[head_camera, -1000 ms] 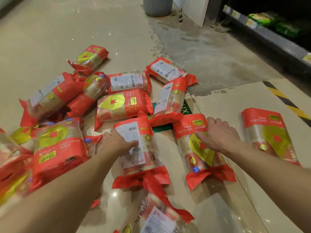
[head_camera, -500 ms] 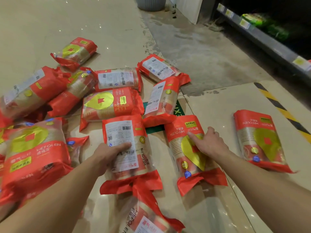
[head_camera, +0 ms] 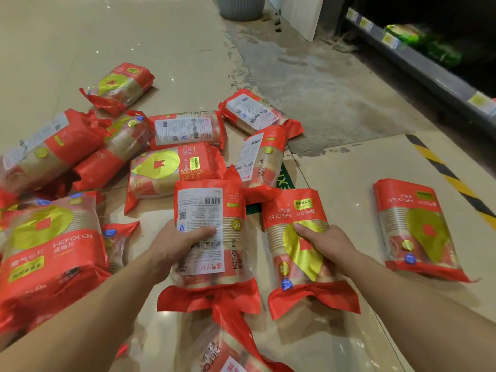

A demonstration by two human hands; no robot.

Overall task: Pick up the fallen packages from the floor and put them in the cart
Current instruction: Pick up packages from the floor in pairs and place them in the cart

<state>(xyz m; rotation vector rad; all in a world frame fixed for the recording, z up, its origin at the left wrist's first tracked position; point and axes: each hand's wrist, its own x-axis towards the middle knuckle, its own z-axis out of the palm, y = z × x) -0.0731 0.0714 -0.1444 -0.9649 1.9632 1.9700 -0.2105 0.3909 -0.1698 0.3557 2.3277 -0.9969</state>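
A shop aisle: price-tagged shelf point(head_camera: 418, 63), hazard-striped floor tape point(head_camera: 451, 178), identical red retail packages point(head_camera: 177, 170) across tiles

Light: warm, moderate; floor point(head_camera: 166, 44) ahead of both hands evenly lit.
Dark zone: shelf point(head_camera: 429, 68) far right of the right hand point(head_camera: 326, 244), nearly black.
Glare: pinpoint highlights on tiles ahead of the left hand point(head_camera: 174, 245).
Blur: package point(head_camera: 222, 355) below the left hand smeared, print soft.
Distortion: wide-angle stretch at frame edges; forearms enlarged.
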